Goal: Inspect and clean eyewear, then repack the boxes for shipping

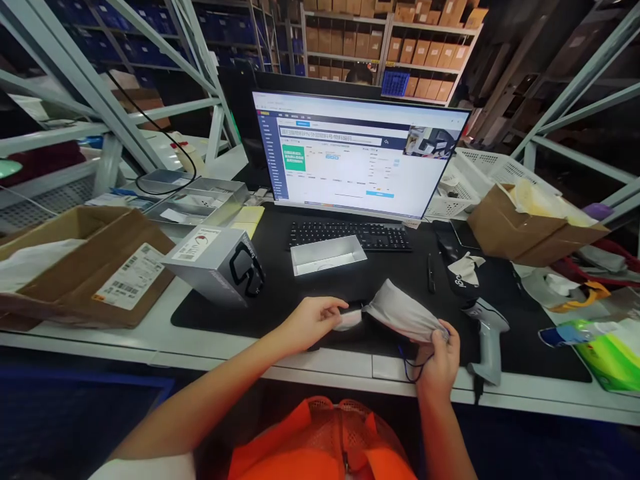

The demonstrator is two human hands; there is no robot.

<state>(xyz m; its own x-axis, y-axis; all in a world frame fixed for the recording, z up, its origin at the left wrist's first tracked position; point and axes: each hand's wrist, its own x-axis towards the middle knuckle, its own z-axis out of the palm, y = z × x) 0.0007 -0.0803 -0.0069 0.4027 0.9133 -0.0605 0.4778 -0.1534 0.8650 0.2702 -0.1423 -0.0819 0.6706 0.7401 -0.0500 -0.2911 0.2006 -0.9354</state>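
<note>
Right hand (440, 357) holding pouch (403, 313), keyboard (350, 235); monitor (345, 170)

I work at a long, pale-grey bench (160, 335) with a straight front edge. An angled, pale-grey steel lattice frame (75, 80) rises to my left; a similar pale-grey steel brace frame (585, 160) rises to my right. At the rear, a light-grey metal shelving unit (387, 43) carries rows of brown cardboard boxes (350, 43) and one blue plastic crate (395, 83). Rear left: racked blue bins (220, 30). The bench is lit; the surroundings are dim.
</note>
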